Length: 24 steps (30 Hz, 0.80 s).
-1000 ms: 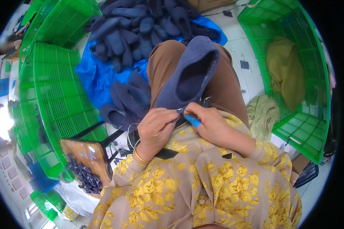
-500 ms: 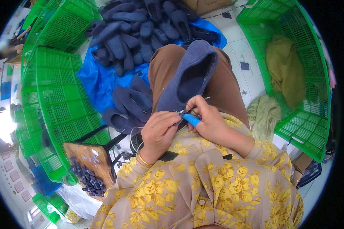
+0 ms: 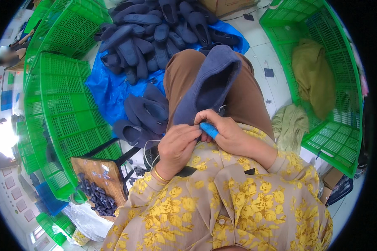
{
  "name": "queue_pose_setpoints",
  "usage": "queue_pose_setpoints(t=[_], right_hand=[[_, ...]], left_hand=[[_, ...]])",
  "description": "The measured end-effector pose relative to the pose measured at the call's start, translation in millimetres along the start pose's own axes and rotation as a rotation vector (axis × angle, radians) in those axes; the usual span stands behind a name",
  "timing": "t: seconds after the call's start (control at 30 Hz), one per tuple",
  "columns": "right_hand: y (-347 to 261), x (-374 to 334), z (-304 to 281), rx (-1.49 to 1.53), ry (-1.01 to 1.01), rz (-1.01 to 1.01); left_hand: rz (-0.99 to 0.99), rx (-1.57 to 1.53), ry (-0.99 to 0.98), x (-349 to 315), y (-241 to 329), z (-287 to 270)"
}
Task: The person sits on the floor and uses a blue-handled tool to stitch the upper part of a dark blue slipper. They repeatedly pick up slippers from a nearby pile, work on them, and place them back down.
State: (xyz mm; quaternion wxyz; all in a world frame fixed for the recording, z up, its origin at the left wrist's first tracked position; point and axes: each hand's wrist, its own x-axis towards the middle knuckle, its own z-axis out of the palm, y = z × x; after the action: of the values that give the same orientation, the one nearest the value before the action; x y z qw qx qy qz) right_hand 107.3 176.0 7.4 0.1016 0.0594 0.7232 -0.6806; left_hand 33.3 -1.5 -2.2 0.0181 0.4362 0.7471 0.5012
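While a navy fabric slip-on shoe point(image 3: 191, 96) is lying over your brown-trousered lap point(image 3: 253, 100), toe pointing away and opening facing up, your hands are meeting at its heel end, so work on this shoe is looking unfinished. Your left hand point(image 3: 178, 146) is pinching at that heel, fingertips drawn together; your right hand point(image 3: 230, 131), with blue wrapping point(image 3: 209, 129) on one digit, is bending its index finger in just beside them, though you cannot tell whether it is gripping anything. Your fingers are covering the heel, hiding how much is done there.

Beyond the lap, a large heap of similar navy shoes point(image 3: 155, 37) is covering the far part of a crinkled blue plastic sheet point(image 3: 107, 98), and a smaller group of navy shoes point(image 3: 136, 109) is lying by its near edge; which are finished, nothing is showing. To your left, many small dark pieces point(image 3: 97, 194) are lying loose along the left edge of a wooden-topped stool point(image 3: 86, 165), toward its near edge, apart from any shoe.
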Motion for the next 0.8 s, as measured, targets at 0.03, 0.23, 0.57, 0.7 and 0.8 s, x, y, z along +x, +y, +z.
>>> queue_pose_setpoints(t=[0.03,0.23,0.57,0.7,0.8], right_hand=[[2,1,0,0.014,-0.01,-0.005],[-5,3,5,-0.317,0.128,-0.067],[-18,28,7,-0.465,0.378,-0.499],[-48,36,-4,0.147,0.397,-0.33],[-58,24,-16,0.513,0.278,-0.15]], left_hand=[[0.003,-0.003,-0.005,0,0,0],[0.01,0.008,-0.003,-5,-5,3],[0.034,0.073,-0.051,-6,-4,3],[0.047,0.08,-0.113,-4,-4,2],[-0.058,0.009,-0.122,3,-4,-4]])
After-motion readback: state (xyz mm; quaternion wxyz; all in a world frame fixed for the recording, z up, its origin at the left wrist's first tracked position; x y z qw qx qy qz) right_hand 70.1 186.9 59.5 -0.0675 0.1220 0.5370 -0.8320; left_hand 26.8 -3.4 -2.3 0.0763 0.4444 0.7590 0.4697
